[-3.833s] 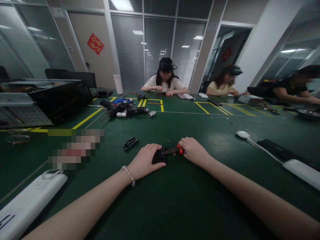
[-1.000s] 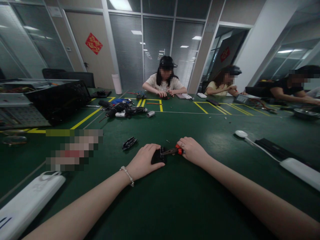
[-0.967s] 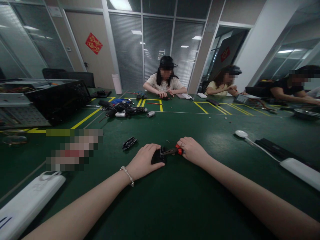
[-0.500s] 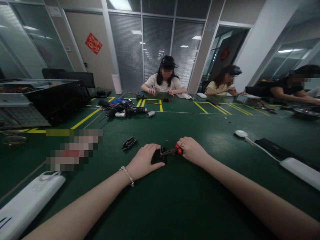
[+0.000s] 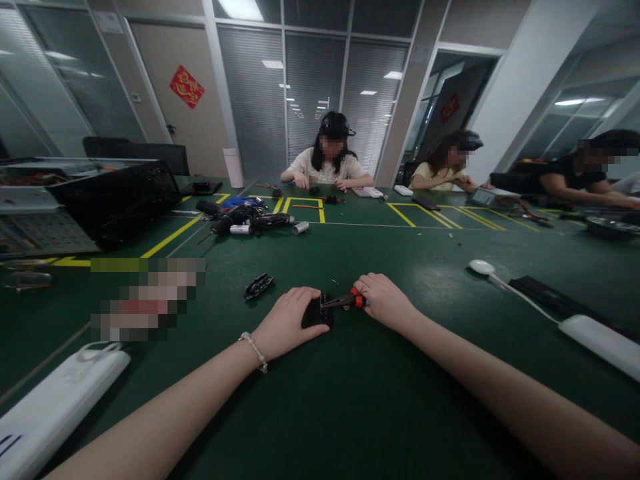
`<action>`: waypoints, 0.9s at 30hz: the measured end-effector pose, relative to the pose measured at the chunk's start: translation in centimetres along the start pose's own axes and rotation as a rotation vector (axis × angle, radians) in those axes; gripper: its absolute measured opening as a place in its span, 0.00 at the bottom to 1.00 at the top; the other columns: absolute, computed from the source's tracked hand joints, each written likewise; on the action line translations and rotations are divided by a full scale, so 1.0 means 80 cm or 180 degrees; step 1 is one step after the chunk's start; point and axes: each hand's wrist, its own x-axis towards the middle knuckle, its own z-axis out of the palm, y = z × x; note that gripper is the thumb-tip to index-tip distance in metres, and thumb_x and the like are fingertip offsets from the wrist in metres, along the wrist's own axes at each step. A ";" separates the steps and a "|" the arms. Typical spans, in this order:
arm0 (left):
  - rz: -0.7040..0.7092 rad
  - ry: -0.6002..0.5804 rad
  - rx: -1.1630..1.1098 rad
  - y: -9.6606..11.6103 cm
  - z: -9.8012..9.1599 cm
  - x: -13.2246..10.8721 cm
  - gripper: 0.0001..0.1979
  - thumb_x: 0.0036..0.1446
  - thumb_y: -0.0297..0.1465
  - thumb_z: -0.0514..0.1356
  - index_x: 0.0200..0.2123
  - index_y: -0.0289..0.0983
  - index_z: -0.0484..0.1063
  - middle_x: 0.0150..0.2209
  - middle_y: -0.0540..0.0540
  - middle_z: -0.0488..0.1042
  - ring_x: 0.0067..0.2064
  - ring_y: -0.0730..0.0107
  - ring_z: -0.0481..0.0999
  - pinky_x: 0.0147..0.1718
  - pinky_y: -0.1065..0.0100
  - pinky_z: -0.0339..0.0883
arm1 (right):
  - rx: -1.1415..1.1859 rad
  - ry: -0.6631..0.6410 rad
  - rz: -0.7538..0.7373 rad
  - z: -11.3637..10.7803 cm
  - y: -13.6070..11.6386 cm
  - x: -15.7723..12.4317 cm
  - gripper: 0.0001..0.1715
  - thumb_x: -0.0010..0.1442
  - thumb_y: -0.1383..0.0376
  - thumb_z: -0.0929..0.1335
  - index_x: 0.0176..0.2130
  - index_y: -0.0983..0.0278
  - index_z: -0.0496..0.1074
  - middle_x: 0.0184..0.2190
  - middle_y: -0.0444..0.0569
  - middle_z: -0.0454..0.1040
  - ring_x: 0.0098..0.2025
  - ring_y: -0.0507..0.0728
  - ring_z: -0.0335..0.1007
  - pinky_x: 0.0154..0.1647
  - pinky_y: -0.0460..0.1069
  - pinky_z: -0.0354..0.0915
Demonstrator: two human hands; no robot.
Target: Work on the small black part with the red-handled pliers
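My left hand [image 5: 287,316] is closed around the left side of a small black part [image 5: 315,315], its thumb along the near edge and its fingers along the far edge. The part rests on the green tabletop; its exact kind is too small to tell. In my right hand [image 5: 384,299] are needle-nose pliers [image 5: 345,301] with red handles, gripped from the right. Their jaws touch the part's right side; what is between the tips I cannot make out. A black piece with metal bits [image 5: 259,287] lies beyond my left hand, apart from it.
Left of centre lies a pile of tools and cables [image 5: 245,217]. A black computer case [image 5: 115,200] stands at the far left. White power packs [image 5: 65,393] lie left and right, the right one beside a black strip [image 5: 560,300]. Several people sit across the table.
My hands, the black part and the pliers stay almost in place. Across the table, a person's hand has shifted slightly with a small dark object.
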 end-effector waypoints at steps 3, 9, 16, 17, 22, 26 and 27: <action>0.0041 0.0018 0.0003 0.001 0.000 0.000 0.27 0.48 0.45 0.58 0.49 0.40 0.58 0.48 0.45 0.64 0.49 0.59 0.63 0.46 0.59 0.58 | -0.0024 0.0003 -0.0015 0.000 0.000 0.000 0.13 0.46 0.71 0.65 0.35 0.67 0.65 0.33 0.50 0.66 0.34 0.55 0.58 0.36 0.49 0.54; 0.0061 0.0027 0.0032 0.001 0.000 0.000 0.27 0.48 0.45 0.58 0.49 0.40 0.58 0.48 0.45 0.64 0.49 0.59 0.62 0.47 0.59 0.57 | 0.0017 0.0009 -0.0065 -0.002 -0.001 0.001 0.12 0.46 0.72 0.64 0.35 0.67 0.65 0.32 0.50 0.66 0.34 0.55 0.58 0.36 0.49 0.54; 0.0000 -0.0016 0.0017 0.001 -0.001 0.000 0.27 0.48 0.45 0.58 0.49 0.40 0.58 0.48 0.45 0.64 0.50 0.59 0.62 0.47 0.59 0.57 | -0.0011 -0.0024 0.0017 -0.001 -0.001 0.001 0.13 0.46 0.71 0.65 0.36 0.67 0.65 0.33 0.50 0.66 0.34 0.55 0.59 0.36 0.49 0.55; 0.0002 -0.0020 0.0013 0.001 -0.001 -0.001 0.27 0.48 0.45 0.58 0.49 0.40 0.58 0.48 0.45 0.64 0.50 0.59 0.62 0.47 0.59 0.57 | -0.0016 -0.0025 0.0017 -0.001 -0.001 0.001 0.14 0.46 0.71 0.65 0.36 0.67 0.65 0.33 0.50 0.66 0.35 0.55 0.59 0.36 0.49 0.55; 0.0012 -0.0007 -0.0013 -0.001 0.000 -0.001 0.28 0.48 0.45 0.57 0.50 0.40 0.58 0.49 0.45 0.63 0.50 0.59 0.62 0.47 0.59 0.58 | -0.0019 -0.0015 -0.0039 -0.002 0.000 0.001 0.14 0.45 0.72 0.65 0.36 0.67 0.65 0.33 0.50 0.66 0.35 0.56 0.59 0.36 0.49 0.55; 0.0023 0.0019 -0.0031 -0.001 0.000 -0.001 0.28 0.48 0.45 0.58 0.50 0.40 0.58 0.49 0.45 0.63 0.50 0.58 0.62 0.47 0.58 0.58 | 0.0013 -0.0023 -0.0056 -0.001 0.000 0.001 0.14 0.45 0.71 0.65 0.36 0.67 0.65 0.32 0.50 0.66 0.34 0.55 0.59 0.36 0.49 0.55; 0.0027 0.0029 -0.0029 -0.001 0.000 -0.001 0.28 0.48 0.45 0.58 0.50 0.40 0.58 0.49 0.45 0.63 0.50 0.58 0.62 0.47 0.58 0.57 | 0.0016 -0.0023 -0.0051 -0.001 0.000 0.001 0.14 0.45 0.72 0.65 0.36 0.67 0.65 0.32 0.50 0.66 0.34 0.55 0.59 0.36 0.49 0.55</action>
